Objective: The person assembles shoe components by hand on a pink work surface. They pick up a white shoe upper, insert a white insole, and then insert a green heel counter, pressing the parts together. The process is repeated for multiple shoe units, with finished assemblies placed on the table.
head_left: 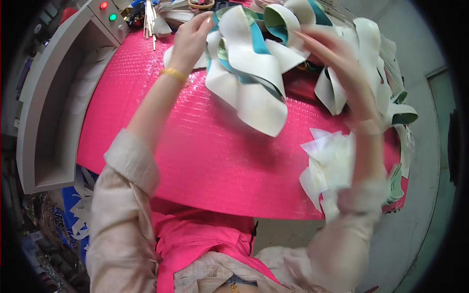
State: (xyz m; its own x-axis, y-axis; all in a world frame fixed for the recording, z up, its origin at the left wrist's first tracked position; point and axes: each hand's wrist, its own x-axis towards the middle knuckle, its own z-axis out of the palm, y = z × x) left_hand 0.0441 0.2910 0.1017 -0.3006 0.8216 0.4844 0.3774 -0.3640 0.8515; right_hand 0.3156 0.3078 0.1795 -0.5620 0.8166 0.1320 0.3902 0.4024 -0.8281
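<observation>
At the far side of the table, my left hand (191, 40) has its fingers closed at the edge of a wavy white sheet piece (249, 61) with a teal and green underside. That piece hangs in folds toward me, its pointed end over the pink surface. My right hand (337, 53), smeared by motion, reaches out with its fingers stretched beside a curled white piece (288, 22), green and teal inside. Whether its fingertips touch that piece I cannot tell. More curled white pieces (369, 44) are heaped beyond and to the right of this hand.
A shiny pink cover lies on the table (195, 161). Thin white scraps (332, 156) are piled near my right forearm. At the left stands a grey open-fronted housing (49, 107) with a red and a green light. Tools and bundles (168, 12) crowd the far edge.
</observation>
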